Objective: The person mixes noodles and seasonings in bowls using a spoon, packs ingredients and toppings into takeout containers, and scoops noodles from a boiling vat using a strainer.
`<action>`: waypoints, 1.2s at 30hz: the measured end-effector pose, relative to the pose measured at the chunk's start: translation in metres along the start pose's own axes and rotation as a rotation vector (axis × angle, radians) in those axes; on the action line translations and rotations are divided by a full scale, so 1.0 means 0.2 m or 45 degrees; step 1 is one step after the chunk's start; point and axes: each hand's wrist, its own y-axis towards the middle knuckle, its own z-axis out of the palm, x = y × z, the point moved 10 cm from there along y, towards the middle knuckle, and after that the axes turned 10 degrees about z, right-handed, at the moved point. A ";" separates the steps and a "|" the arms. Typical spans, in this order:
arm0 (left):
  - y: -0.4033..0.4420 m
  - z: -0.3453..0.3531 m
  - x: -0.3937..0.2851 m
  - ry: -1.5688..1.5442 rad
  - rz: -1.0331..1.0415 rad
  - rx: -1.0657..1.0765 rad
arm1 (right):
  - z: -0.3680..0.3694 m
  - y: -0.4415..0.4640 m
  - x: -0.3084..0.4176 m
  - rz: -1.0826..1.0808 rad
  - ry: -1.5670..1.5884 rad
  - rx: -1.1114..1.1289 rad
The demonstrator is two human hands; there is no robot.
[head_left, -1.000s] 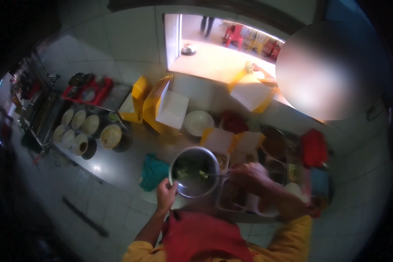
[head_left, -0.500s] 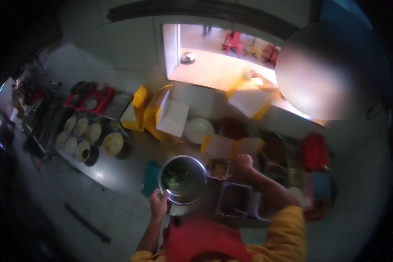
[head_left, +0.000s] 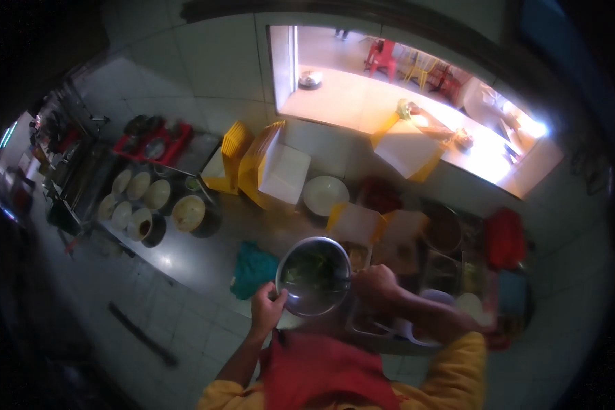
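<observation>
A round metal bowl (head_left: 314, 301) with green leaves (head_left: 316, 266) inside is held by its left rim in my left hand (head_left: 268, 306), thumb over the edge. At the bowl's right side, my right hand (head_left: 377, 283) is closed round a thin utensil (head_left: 345, 279) whose far part reaches into the bowl. A teal cloth (head_left: 253, 268) lies left of the bowl. Just behind the bowl stands an open yellow-and-white box (head_left: 357, 222) with food in it, and another open box (head_left: 404, 229) is beside it.
Several small bowls (head_left: 157, 195) stand on the metal counter (head_left: 198, 263) at left, near a red basket (head_left: 178, 145). Stacked yellow boxes (head_left: 251, 164) and a white plate (head_left: 326, 195) are along the wall. Food containers and a red object (head_left: 504, 238) are at right.
Half a second ago my right hand was over the open boxes; now it is back at the bowl's right side. The bowl has shifted right in view, and the camera view has moved too.
</observation>
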 end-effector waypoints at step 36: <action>-0.02 -0.02 0.18 -0.200 -0.173 -0.093 | -0.13 -0.02 -0.09 0.031 0.226 -0.159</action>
